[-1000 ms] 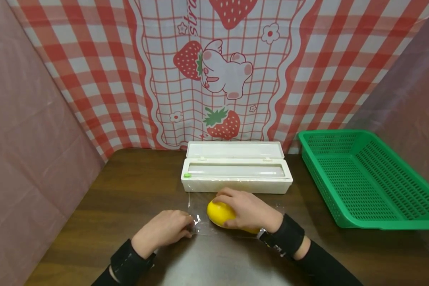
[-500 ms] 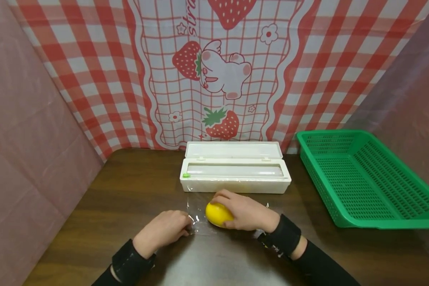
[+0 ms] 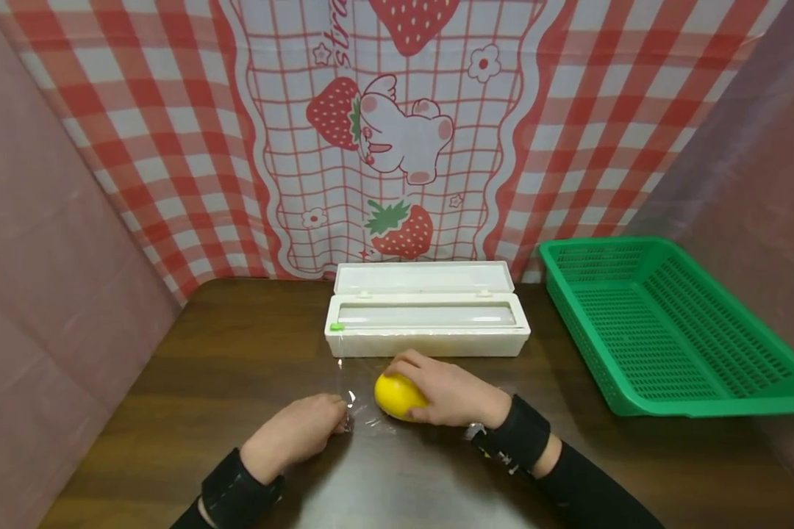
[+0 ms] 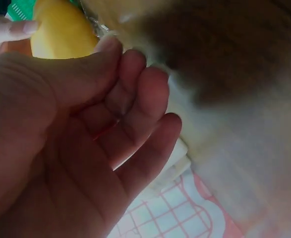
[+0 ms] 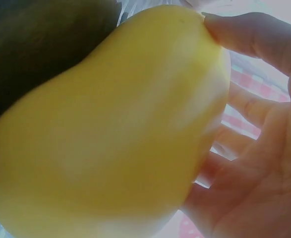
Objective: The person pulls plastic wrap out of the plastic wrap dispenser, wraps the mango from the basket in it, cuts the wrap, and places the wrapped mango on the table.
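A yellow mango [image 3: 395,397] lies on a thin sheet of clear cling film [image 3: 378,425] in front of the white wrap dispenser [image 3: 430,345]. My right hand [image 3: 453,394] grips the mango from the right; the right wrist view shows the thumb at its narrow end and the fingers curled along its side. To the left of the mango, my left hand [image 3: 298,435] pinches the film's near left corner between thumb and fingertips. In the left wrist view a shiny bit of film [image 4: 101,26] shows by those fingertips. The film runs back to the dispenser's front edge.
The dispenser's lid [image 3: 423,278] stands raised at the back, and a green slide cutter [image 3: 337,327] sits at its left end. At the right is a green plastic basket [image 3: 577,323]. A checked strawberry cloth [image 3: 397,169] hangs behind the brown table [image 3: 238,345].
The head view has turned slightly, shifting everything left. Film creases by my left hand have changed, and its fingers are drawn in more. The mango's narrow end, seen earlier below my right hand, is hidden.
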Demonstrator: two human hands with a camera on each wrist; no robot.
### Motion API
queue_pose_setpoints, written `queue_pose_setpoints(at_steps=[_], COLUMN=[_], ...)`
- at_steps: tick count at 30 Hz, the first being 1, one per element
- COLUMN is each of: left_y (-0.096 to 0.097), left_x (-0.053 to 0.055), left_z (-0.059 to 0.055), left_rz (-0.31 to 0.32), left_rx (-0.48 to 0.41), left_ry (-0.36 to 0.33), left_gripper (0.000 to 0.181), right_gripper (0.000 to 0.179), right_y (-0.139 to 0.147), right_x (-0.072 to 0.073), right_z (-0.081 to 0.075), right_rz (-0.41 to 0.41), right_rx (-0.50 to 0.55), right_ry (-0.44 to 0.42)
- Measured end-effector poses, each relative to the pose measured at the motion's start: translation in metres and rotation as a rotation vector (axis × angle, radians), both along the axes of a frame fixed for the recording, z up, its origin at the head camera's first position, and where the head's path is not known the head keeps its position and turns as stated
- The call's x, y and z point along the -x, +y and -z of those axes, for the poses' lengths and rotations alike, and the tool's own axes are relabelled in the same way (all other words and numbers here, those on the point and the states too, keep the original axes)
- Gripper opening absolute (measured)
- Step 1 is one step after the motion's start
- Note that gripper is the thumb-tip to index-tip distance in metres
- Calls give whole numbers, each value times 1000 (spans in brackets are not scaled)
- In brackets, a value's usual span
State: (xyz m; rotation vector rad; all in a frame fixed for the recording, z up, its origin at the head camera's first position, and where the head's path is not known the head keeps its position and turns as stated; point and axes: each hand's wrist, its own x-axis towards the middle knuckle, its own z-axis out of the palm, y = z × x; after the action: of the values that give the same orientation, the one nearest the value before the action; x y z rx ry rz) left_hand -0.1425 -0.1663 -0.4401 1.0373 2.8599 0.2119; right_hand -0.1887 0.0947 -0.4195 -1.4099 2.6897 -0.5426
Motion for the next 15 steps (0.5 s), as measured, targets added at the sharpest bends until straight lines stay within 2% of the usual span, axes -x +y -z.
queue_pose_setpoints(at_steps=[4, 7, 9, 11, 15], left_y=[-4, -6, -7, -5, -1], left_x=[-1, -1, 0, 0, -2], left_z=[-8, -15, -18, -20, -20], left_rz=[-45, -48, -36, -15, 24], left_rx=[-41, -97, -113, -124, -151], left_ry=[-111, -141, -115, -60, 94], left_gripper=[17, 14, 14, 13, 12], right_gripper=[58, 59, 59, 59, 59], right_y=[-1, -1, -1, -1, -1], right_x=[-1, -1, -1, -1, -1], right_z=[1, 1, 1, 1, 1], right_rz=[5, 10, 9, 9, 14], right_rx=[6, 5, 2, -1, -6], right_ry=[-6, -12, -11, -12, -16])
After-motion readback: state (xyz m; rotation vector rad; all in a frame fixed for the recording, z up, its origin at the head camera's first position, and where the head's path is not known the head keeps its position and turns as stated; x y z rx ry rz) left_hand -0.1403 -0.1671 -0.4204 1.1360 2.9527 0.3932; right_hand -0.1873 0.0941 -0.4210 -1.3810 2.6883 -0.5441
